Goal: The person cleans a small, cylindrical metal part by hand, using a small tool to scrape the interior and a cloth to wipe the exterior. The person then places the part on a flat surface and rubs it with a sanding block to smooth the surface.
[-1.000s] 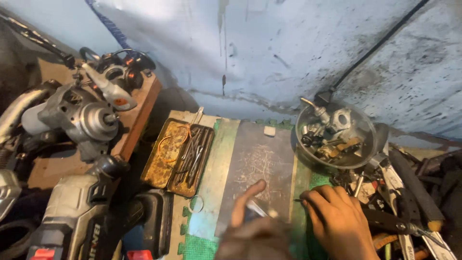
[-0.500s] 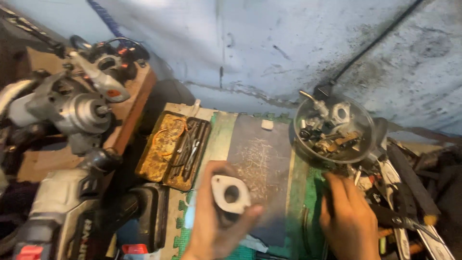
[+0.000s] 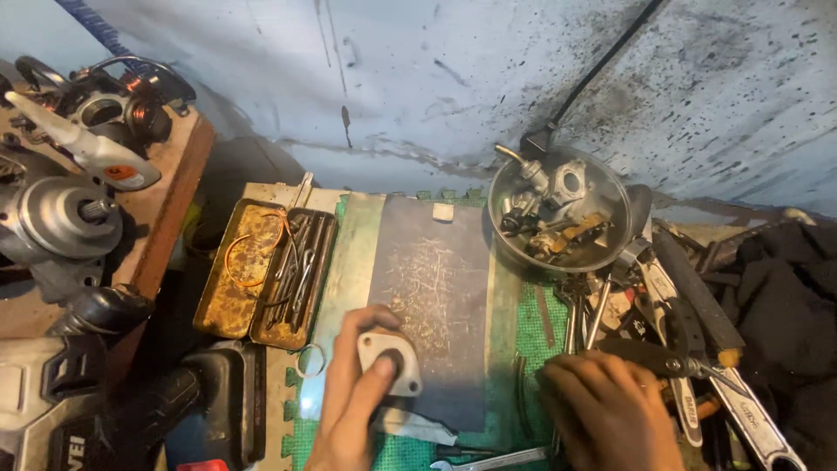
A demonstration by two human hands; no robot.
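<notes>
Metal flange [image 3: 389, 362] sits pinched in my left hand [image 3: 353, 397] over the scratched plate [image 3: 436, 288] for a flat surface; right hand [image 3: 610, 410] rests loosely curled on tools [image 3: 671, 349] beside it, holding nothing I can see.

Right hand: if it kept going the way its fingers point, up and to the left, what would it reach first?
Probably the dark scratched metal plate, just beyond the right hand; the green mat lies between them. Depth is uncertain.

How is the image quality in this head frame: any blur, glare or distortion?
Head view: mostly sharp, slight softness on the left hand gripping the flanged metal part; mild glare on the metal bowl rim; dim, uneven light, deep shadow bottom left; wide-lens bending near the edges.
</notes>
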